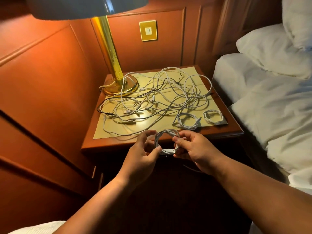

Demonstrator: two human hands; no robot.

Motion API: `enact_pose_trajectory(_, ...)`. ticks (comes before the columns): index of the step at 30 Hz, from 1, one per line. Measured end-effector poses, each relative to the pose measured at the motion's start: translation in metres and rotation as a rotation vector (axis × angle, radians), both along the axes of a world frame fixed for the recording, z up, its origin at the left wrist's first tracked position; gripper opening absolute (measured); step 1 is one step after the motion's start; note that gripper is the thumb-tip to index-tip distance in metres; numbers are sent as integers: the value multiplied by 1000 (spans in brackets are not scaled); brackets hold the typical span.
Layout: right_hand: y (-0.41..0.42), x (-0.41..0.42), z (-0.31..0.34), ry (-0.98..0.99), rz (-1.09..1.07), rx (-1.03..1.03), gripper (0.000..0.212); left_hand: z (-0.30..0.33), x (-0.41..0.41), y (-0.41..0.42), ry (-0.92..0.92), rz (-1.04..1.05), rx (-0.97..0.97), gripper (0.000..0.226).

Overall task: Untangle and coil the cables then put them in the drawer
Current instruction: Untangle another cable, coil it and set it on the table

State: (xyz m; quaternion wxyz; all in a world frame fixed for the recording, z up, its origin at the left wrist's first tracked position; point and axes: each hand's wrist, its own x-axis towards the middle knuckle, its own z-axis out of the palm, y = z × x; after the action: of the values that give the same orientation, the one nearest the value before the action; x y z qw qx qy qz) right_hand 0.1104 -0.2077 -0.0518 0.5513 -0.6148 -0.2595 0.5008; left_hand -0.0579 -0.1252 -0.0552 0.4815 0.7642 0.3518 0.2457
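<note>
Both hands hold a white coil (166, 141) just off the nightstand's (219, 130) front edge. The left hand (143, 149) pinches its lower left side; the right hand (190, 147) grips the right side, and seems to be tucking the plug end around the loops, though fingers hide the detail. Two finished coils (187, 121) lie at the front right, and the tangle (152, 97) covers the mat behind. To finish well, keep the loops even, wrap the tail snugly, then lay this coil beside the others.

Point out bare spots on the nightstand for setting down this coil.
Free: the cream mat's near strip between the loose white cable end and two finished white coils. Crowded: the tangled cable pile beside the brass lamp base.
</note>
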Motion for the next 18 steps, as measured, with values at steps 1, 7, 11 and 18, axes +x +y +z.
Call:
enact_pose_trajectory(1,0,2,1,-17,-29,2,10,2,-1,1,27,-6,40,40)
enact_pose_trajectory(7,-5,25,21,-183,-165,-52,11,14,9,29,222,-18,250,25)
enact_pose_trajectory(11,-2,40,39,-570,-122,-109,6,13,26,61,385,-38,651,32)
enact_pose_trajectory(18,22,50,58,-978,14,-231,21,12,33,93,743,-87,946,32)
